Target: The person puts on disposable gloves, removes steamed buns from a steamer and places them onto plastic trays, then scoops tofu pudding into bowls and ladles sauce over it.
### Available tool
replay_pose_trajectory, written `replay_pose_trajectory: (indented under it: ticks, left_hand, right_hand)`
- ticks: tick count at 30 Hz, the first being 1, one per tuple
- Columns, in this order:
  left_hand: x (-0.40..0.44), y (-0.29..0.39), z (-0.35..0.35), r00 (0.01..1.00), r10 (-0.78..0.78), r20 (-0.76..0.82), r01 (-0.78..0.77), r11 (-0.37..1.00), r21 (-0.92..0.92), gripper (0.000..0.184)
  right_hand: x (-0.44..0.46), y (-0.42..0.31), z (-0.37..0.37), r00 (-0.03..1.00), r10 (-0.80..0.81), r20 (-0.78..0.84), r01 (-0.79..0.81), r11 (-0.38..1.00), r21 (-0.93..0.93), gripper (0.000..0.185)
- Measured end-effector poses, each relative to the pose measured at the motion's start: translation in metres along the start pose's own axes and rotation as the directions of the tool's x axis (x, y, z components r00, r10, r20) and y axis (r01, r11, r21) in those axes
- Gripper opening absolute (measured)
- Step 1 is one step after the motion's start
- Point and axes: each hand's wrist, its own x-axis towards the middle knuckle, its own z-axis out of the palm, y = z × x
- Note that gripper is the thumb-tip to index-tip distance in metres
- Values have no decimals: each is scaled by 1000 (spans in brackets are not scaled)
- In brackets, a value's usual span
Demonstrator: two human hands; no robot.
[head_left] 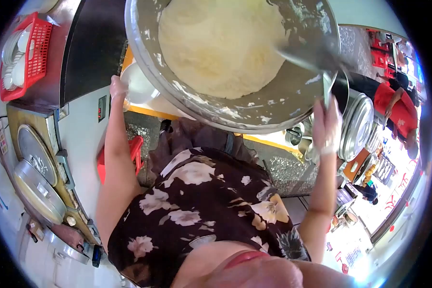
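A large metal pot (192, 113) fills the top of the view, with a pale, soft-looking mass (221, 48) inside and white smears on its inner wall. My right hand (327, 125), in a clear glove, is closed round the handle of a metal scoop (302, 55). The scoop's head is smeared by motion over the pot's right side, so its exact shape is unclear. My left hand (118, 88), also gloved, grips the edge of a white bowl (140, 85) beside the pot's left rim. The bowl is partly hidden by the pot.
A red basket (37, 53) of white dishes stands at the upper left. Round metal lids (36, 153) lie on the left. To the right are a lidded metal pot (357, 127) and a person in a red shirt (399, 110). A red stool (135, 153) stands below my left arm.
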Motion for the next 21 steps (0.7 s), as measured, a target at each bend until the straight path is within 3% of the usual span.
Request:
replay_pose_trajectory:
  ticks: [1,3,5,6,7,8,10,12,17,19,21]
  left_hand:
    - [-7,3,-7,997,-16,74,17,1000,-6,28]
    - [-16,-9,-13,996,4,85,-3,1000,-7,26]
    - [-26,-24,-13,996,87,-1,-87,993,-75,33]
    - [-38,-25,-21,997,82,-4,-82,994,-75,33]
    - [-54,-19,-35,997,-13,81,33,968,-251,39]
    - [-66,-13,-48,981,-87,176,153,899,-411,46]
    - [-86,-13,-62,894,-225,388,449,460,-766,54]
    - [-117,15,-98,922,-204,329,369,204,-907,51]
    - [-131,46,-157,938,-199,284,309,111,-944,54]
    - [-134,59,-178,964,-160,214,217,5,-976,52]
    - [-138,62,-196,963,-199,181,197,62,-978,50]
  right_hand:
    - [28,-17,-1,987,-89,134,103,989,-103,19]
    - [78,-57,12,927,-107,359,139,988,-65,27]
    - [112,-73,51,871,-149,468,219,971,-98,33]
    - [125,-85,70,853,-97,513,185,975,-125,34]
    - [137,-94,87,831,-42,554,153,976,-155,35]
    - [145,-94,104,833,-48,551,158,975,-155,35]
    - [156,-89,142,861,-76,503,174,973,-150,37]
    - [163,-87,165,846,-79,527,187,970,-154,36]
    - [157,-99,181,755,-34,655,231,948,-217,33]
    - [152,-101,189,684,-52,728,294,933,-210,32]
    - [148,-92,193,648,-95,756,355,916,-189,33]
